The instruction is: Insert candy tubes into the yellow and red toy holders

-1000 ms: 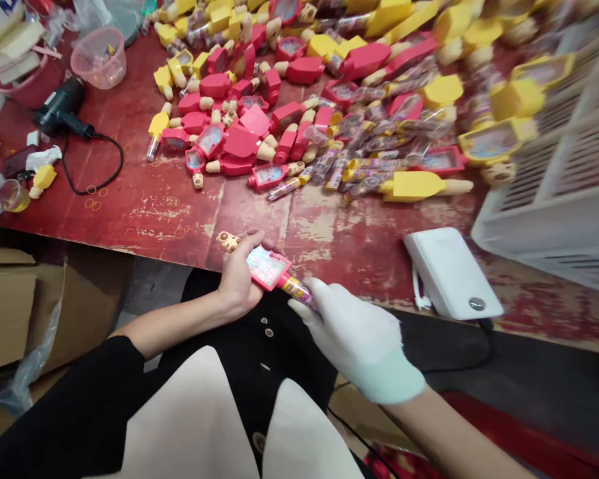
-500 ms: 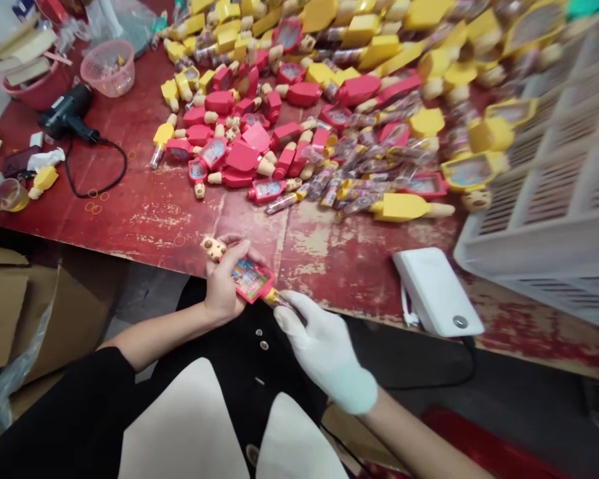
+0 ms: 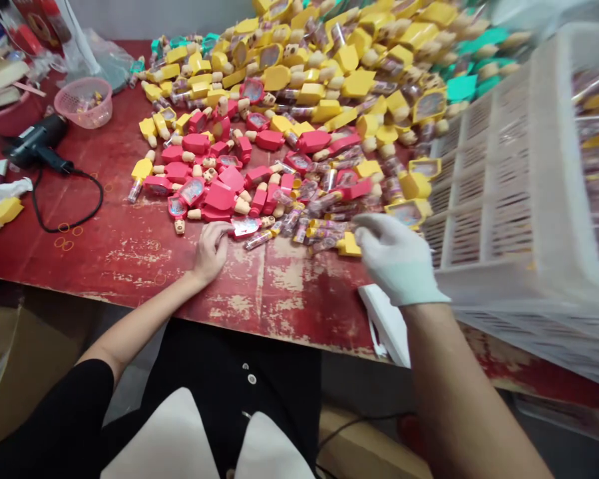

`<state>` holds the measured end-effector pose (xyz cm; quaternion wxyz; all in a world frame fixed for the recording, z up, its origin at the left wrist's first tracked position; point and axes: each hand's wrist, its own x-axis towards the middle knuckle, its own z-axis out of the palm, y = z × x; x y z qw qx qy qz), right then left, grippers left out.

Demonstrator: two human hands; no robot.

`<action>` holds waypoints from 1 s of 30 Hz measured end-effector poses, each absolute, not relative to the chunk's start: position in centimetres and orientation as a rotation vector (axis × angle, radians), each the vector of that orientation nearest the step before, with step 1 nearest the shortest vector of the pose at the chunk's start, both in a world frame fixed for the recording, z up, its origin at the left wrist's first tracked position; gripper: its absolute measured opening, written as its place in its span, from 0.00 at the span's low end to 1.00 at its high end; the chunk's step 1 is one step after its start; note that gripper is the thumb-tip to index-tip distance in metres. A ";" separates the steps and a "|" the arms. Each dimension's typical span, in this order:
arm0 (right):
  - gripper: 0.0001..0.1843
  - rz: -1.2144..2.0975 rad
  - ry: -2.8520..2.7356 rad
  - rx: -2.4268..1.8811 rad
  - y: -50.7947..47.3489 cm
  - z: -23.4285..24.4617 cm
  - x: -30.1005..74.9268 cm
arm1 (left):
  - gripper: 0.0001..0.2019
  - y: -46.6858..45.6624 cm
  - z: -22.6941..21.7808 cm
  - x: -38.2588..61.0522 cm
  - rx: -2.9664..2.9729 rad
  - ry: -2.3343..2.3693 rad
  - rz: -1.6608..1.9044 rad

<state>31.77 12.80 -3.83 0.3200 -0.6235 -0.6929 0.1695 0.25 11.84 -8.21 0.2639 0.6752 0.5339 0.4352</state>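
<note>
My bare left hand is on the table at the front of the pile, its fingers closed at the left end of a red toy with a picture window. Beside that toy lies a clear candy tube with a yellow cap. My right hand, in a white glove, is over the right side of the pile with its fingers curled. It covers the handle end of a yellow toy; what its fingers hold, if anything, is hidden.
Red, yellow and green toys spread across the red table. A white plastic crate holding candy tubes stands at right, a white power bank in front of it. At left are a heat gun and a pink basket.
Both hands have moved forward from my lap to the pile, left hand to a red toy, right hand to the right side. The red toy and tube they held are no longer visible in them.
</note>
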 end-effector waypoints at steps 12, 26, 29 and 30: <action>0.09 0.672 -1.933 -2.177 6.5 -6.2 30.9 | 0.22 18.8 -5.4 4.5 2.097 1.388 0.160; 0.31 1.245 -1.137 -1.417 1.4 -10.9 29.0 | 0.19 9.7 -7.2 5.9 1.629 1.421 0.457; 0.29 1.286 -1.081 -1.303 1.9 -11.3 28.2 | 0.17 8.5 -6.7 6.6 1.576 1.482 0.508; 0.28 1.303 -1.063 -1.269 2.0 -11.3 27.9 | 0.17 8.2 -6.5 6.9 1.559 1.497 0.531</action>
